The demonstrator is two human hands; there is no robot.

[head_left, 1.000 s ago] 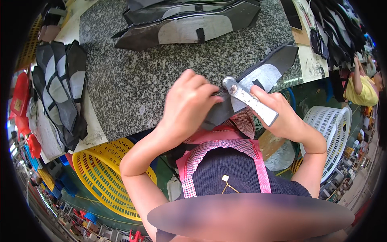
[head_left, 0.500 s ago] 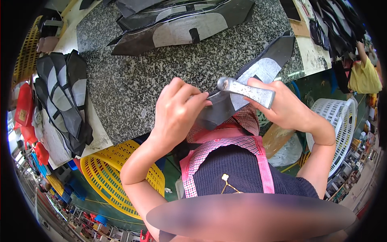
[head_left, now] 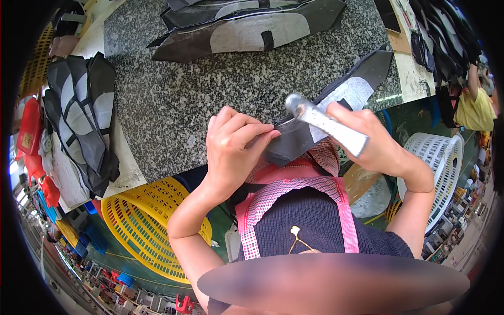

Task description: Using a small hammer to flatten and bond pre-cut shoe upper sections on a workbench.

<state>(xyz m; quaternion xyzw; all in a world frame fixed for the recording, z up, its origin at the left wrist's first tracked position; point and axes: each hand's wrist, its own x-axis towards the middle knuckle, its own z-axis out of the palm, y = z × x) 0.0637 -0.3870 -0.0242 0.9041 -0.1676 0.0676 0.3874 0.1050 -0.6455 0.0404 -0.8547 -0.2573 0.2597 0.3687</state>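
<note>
A dark grey fabric-like piece with a pale rounded panel (head_left: 349, 94) lies slanted over the near edge of the speckled stone slab (head_left: 168, 115). My left hand (head_left: 231, 144) pinches the upper edge of its near left end between thumb and fingertips. Closed around a hammer, my right hand (head_left: 367, 134) is over the middle of the piece. The metal hammer head (head_left: 331, 125) has a round face toward my left hand and a flared end toward me. My grip hides its handle. Whether the round face touches the piece, I cannot tell.
Similar dark pieces (head_left: 236, 38) lie stacked at the slab's far side, and another pile (head_left: 84, 115) sits on the left. Below the table stand a yellow basket (head_left: 142, 231) and a white basket (head_left: 446, 152). At the far right a person in yellow (head_left: 475, 107) is near hanging dark pieces.
The hammer head has tilted, its flared end now lower and nearer me. My left hand still pinches the edge. The whole view has shifted slightly.
</note>
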